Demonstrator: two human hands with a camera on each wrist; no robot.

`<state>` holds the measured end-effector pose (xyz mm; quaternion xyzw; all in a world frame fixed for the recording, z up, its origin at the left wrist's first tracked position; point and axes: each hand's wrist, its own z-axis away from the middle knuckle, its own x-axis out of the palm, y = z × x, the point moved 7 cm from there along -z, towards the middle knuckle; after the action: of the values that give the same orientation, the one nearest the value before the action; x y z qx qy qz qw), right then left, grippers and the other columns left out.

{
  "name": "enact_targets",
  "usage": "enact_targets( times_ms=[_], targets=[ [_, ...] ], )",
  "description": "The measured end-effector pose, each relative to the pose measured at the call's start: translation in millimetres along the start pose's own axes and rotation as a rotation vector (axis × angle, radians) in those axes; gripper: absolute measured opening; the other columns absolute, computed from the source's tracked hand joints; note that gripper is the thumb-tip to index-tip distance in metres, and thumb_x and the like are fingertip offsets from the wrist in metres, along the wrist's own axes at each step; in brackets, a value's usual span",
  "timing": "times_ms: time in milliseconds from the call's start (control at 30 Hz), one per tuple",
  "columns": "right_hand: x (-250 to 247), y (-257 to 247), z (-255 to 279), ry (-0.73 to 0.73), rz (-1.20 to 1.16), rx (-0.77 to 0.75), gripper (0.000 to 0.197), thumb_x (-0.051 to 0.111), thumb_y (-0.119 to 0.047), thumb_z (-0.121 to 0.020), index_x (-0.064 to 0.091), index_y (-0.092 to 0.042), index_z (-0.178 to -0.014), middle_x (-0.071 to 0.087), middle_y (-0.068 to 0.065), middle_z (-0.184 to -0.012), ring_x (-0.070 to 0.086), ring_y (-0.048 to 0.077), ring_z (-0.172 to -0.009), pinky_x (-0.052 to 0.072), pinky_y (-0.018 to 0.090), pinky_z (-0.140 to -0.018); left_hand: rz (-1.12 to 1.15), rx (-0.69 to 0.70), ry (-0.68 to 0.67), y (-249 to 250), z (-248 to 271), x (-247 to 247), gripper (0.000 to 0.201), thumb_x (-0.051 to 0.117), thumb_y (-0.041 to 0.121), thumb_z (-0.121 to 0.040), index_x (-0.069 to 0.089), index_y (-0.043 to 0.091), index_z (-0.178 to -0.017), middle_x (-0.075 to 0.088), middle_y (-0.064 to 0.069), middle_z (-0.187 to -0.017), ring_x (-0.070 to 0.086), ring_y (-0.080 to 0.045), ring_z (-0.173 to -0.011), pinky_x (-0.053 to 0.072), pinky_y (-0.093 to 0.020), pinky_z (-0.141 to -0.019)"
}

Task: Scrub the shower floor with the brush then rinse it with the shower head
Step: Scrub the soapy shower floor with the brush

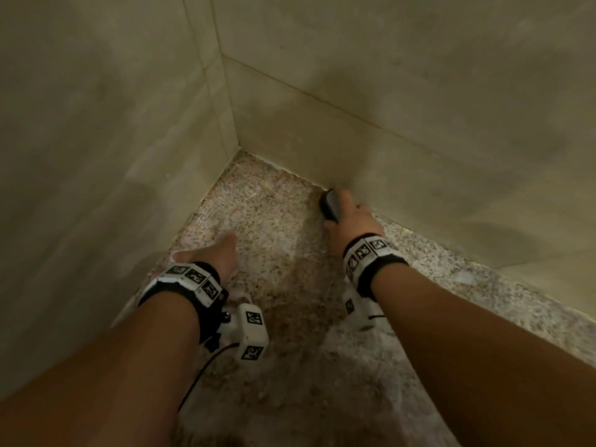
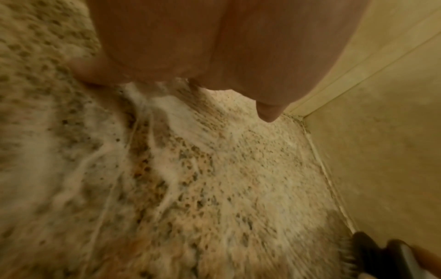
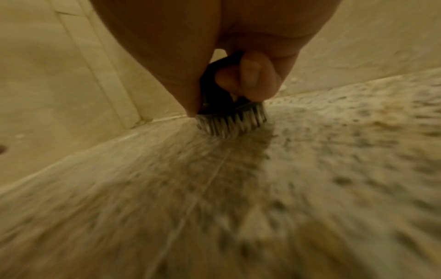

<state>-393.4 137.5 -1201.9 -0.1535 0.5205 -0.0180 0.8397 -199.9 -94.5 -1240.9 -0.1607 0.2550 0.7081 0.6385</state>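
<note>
Right hand (image 1: 350,217) is gripping the brush (image 1: 329,204), fingers curled round its dark handle, thumb down one side; this is showing plainly in the right wrist view. Brush is sitting right of centre in the head view, at the seam where the shower floor (image 1: 267,221) is meeting the right-hand wall (image 1: 419,140). Bristles (image 3: 230,122) are pressing on the wet speckled stone, splaying a little.

Left hand (image 1: 209,258) is lying lower left of centre in the head view, well apart from the brush, fingers straight and palm down on the floor among white suds (image 2: 167,113), holding nothing. It looks to be acting as a brace.

Shower head is not in view in any picture.

Judgement: scrubbing is the step in hand, rinsing not yet begun. To do it well:
- Keeping the bristles flat, not riding on one edge, so the whole face is working.
- Working short strokes along the wall seam and into the corner (image 1: 240,151) at upper centre, where grime looks darkest.
- Keeping knuckles off the wall.
- Overlapping passes back toward the lower frame, following the foam.
- Minding the bracing palm: soapy stone is probably slippery, so weight should be staying low and steady.
</note>
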Motion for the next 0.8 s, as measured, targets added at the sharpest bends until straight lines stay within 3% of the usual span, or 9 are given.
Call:
enact_targets(
  times_ms=[100,200,267,367,433,500,600,700,800],
  targets=[
    [10,-39,4,-0.015,-0.012,-0.085,0.062,0.052,-0.034,-0.101,0.017,-0.042,-0.152,0.044,0.024,-0.143,0.062,0.042,-0.106,0.046,0.038,-0.075,0.007,-0.012,-0.012,-2,2,-1,0.122,0.036,0.091,-0.077,-0.001,0.010,-0.161,-0.012,-0.007,-0.168,0.019,-0.035,-0.152,0.024,-0.040,-0.120],
    [50,-77,46,-0.255,0.056,-0.347,0.066,0.049,-0.038,-0.102,0.009,-0.053,-0.152,0.034,0.020,-0.151,0.057,0.044,-0.116,0.051,0.044,-0.092,-0.052,0.019,-0.021,0,-1,-5,0.118,0.029,0.092,-0.079,0.006,0.011,-0.161,-0.010,-0.007,-0.168,0.018,-0.032,-0.152,0.023,-0.037,-0.119],
    [58,-64,67,-0.318,0.101,-0.416,0.067,0.051,-0.042,-0.102,0.007,-0.055,-0.151,0.035,0.016,-0.150,0.057,0.043,-0.116,0.049,0.045,-0.096,-0.119,0.054,-0.055,3,1,-6,0.110,0.023,0.090,-0.082,0.016,0.014,-0.161,-0.002,-0.009,-0.169,0.018,-0.031,-0.152,0.022,-0.037,-0.119],
    [31,-16,51,-0.209,0.064,-0.273,0.068,0.055,-0.040,-0.100,0.010,-0.056,-0.148,0.038,0.013,-0.149,0.061,0.040,-0.109,0.051,0.040,-0.084,-0.202,0.104,-0.085,6,8,-10,0.104,0.016,0.090,-0.083,0.030,0.019,-0.158,0.012,-0.009,-0.168,0.026,-0.032,-0.150,0.027,-0.041,-0.118],
    [5,14,28,-0.046,0.028,-0.094,0.066,0.058,-0.036,-0.100,0.016,-0.052,-0.149,0.043,0.015,-0.144,0.063,0.041,-0.102,0.050,0.038,-0.075,-0.208,0.111,-0.101,8,15,-10,0.100,0.017,0.087,-0.086,0.030,0.019,-0.158,0.017,-0.009,-0.167,0.030,-0.032,-0.148,0.029,-0.041,-0.116],
    [-7,22,21,0.028,-0.023,0.016,0.064,0.059,-0.034,-0.099,0.020,-0.045,-0.149,0.048,0.019,-0.138,0.064,0.041,-0.096,0.050,0.038,-0.072,-0.189,0.115,-0.095,10,19,-8,0.096,0.018,0.084,-0.089,0.027,0.019,-0.159,0.019,-0.009,-0.166,0.031,-0.031,-0.148,0.030,-0.040,-0.115],
    [24,-13,52,-0.081,-0.050,-0.116,0.066,0.057,-0.033,-0.099,0.017,-0.049,-0.149,0.046,0.017,-0.140,0.064,0.041,-0.100,0.056,0.044,-0.080,-0.112,0.095,-0.036,9,25,-5,0.094,0.024,0.081,-0.092,0.021,0.016,-0.160,0.013,-0.009,-0.168,0.029,-0.030,-0.149,0.027,-0.037,-0.117],
    [47,-29,78,-0.193,0.003,-0.278,0.067,0.051,-0.033,-0.101,0.010,-0.055,-0.150,0.039,0.016,-0.147,0.061,0.042,-0.105,0.055,0.044,-0.087,0.027,0.002,0.018,-1,29,-8,0.117,0.042,0.084,-0.084,-0.007,0.011,-0.160,0.004,-0.010,-0.168,0.027,-0.035,-0.149,0.030,-0.043,-0.119],
    [11,5,25,-0.005,-0.018,-0.097,0.060,0.054,-0.030,-0.100,0.020,-0.047,-0.147,0.045,0.020,-0.142,0.060,0.040,-0.092,0.053,0.043,-0.075,0.081,-0.024,0.047,-7,21,-8,0.127,0.049,0.085,-0.079,-0.014,0.009,-0.158,0.005,-0.011,-0.168,0.029,-0.036,-0.147,0.032,-0.042,-0.114]
  ],
)
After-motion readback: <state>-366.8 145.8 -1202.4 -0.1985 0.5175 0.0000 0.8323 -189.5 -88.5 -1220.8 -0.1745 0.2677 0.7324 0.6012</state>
